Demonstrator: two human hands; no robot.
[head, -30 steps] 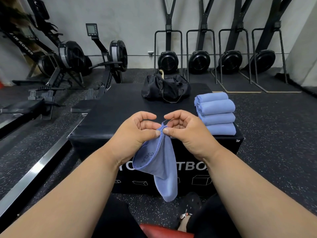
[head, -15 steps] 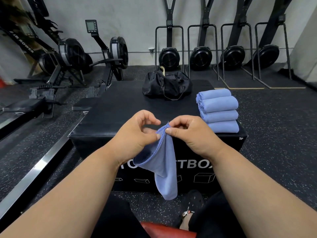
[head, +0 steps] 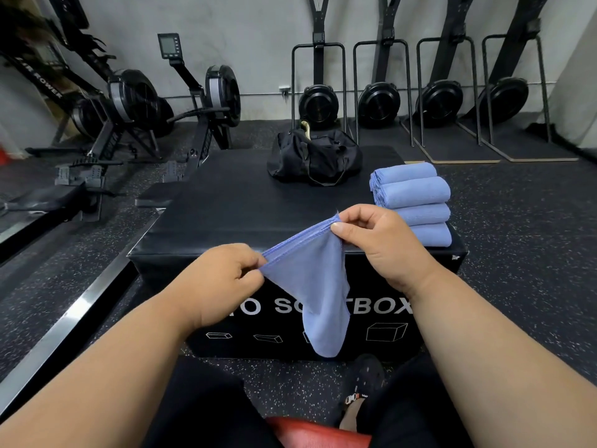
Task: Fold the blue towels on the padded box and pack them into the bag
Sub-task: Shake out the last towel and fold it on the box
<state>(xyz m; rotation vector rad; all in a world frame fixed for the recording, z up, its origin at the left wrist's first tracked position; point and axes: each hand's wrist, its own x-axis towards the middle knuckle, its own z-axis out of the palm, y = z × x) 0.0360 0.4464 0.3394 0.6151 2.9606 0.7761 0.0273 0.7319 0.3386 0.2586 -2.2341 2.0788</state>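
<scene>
- Both hands have drawn apart since the earlier frame: the left hand sits lower, the right hand higher, and the hem between them is now stretched taut.
- Each hand pinches one end of that hem of a single blue towel, whose loose cloth hangs in front of the padded box.
- Four folded towels lie in a row on the box's right side, unchanged.
- One black bag sits at the far edge of the box, also unmoved.
</scene>
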